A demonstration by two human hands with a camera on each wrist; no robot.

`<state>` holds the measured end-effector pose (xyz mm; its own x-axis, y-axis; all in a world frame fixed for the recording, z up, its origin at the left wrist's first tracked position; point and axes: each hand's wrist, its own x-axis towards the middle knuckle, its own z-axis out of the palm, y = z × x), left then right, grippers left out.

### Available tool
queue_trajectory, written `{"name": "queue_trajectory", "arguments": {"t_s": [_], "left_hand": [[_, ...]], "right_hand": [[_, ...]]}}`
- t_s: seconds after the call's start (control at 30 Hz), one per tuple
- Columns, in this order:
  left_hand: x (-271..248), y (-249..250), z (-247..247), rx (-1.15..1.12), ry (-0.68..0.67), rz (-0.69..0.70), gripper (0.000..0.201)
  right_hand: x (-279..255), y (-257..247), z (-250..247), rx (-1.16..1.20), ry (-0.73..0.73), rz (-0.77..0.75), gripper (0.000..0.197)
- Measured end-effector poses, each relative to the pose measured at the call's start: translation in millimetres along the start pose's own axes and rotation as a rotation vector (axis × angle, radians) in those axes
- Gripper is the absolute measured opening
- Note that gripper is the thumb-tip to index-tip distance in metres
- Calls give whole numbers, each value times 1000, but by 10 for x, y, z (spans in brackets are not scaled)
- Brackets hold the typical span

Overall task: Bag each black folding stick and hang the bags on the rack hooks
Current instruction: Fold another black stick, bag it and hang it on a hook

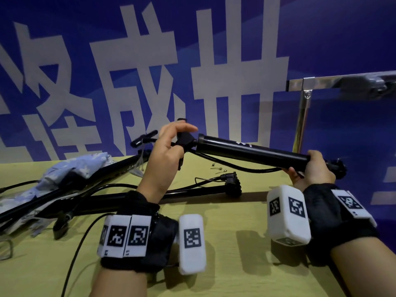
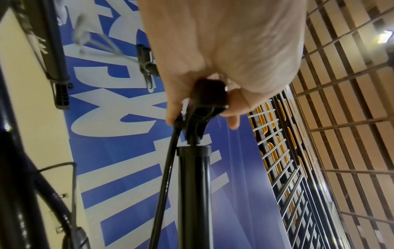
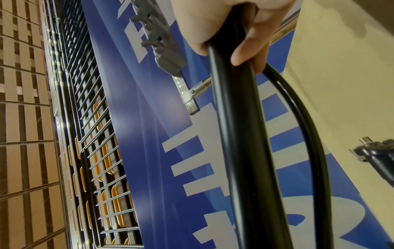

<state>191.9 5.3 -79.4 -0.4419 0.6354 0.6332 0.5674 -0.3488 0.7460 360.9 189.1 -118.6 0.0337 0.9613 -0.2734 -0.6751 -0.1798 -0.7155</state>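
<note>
Sticks are what this job turns on, and I have one black folding stick (image 1: 252, 152) lifted off the table (image 1: 225, 281), held level across my front from about 11 o'clock to 2 o'clock. My left hand (image 1: 166, 154) pinches the black head piece (image 2: 210, 94) at its end, thumb and fingers curled round it; my right hand (image 1: 315, 168) is wrapped round the other end of the tube, with a thin black hose (image 3: 307, 134) looping loose beside it. Neither hand is free.

Beyond my left wrist, at about 10 o'clock, more black sticks (image 1: 120, 197) lie tangled on the table with their hoses, and over them a pale blue patterned cloth (image 1: 70, 168), which I take to be the bags, though I cannot tell how many. None looks filled. A few small metal bits (image 1: 218, 169) lie further back at 12 o'clock.

Farthest off, at 2 o'clock against the blue banner (image 1: 321, 39), stands the metal rack (image 1: 304, 99); nothing I can see hangs on it.

So I judge the task barely begun: this stick is unbagged, the others wait, every hanging remains.
</note>
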Motion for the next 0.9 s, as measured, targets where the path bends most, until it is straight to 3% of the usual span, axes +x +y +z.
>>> {"name": "queue_trajectory", "arguments": {"t_s": [0.13,0.27,0.37,0.43,0.5,0.6,0.67,0.77,0.83,0.9], "left_hand": [[53,-48,0,-41,108,-233,48],[89,-158,27,85,179,-424,51],[70,-148,4,225,67,-481,25],[48,-150,-25,246,-9,-480,21],[31,-164,-51,270,-38,-414,18],[32,-229,-59,400,9,-294,34],[13,-223,-17,460,91,-92,37],[-13,-204,14,375,197,256,53],[7,-254,1,364,320,329,55],[19,-251,12,298,374,288,48]], "right_hand": [[2,-16,-3,58,-1,-57,38],[-11,4,5,61,-15,-101,29],[-12,-6,13,70,-36,-134,27],[10,-5,6,63,-34,-140,30],[21,12,-5,38,-32,-120,36],[22,44,-13,-7,-32,-61,47],[30,48,-10,-26,-33,-25,45],[16,53,7,-31,-29,13,33],[-24,55,21,8,-36,13,35],[-48,44,26,52,-52,-12,42]]}}
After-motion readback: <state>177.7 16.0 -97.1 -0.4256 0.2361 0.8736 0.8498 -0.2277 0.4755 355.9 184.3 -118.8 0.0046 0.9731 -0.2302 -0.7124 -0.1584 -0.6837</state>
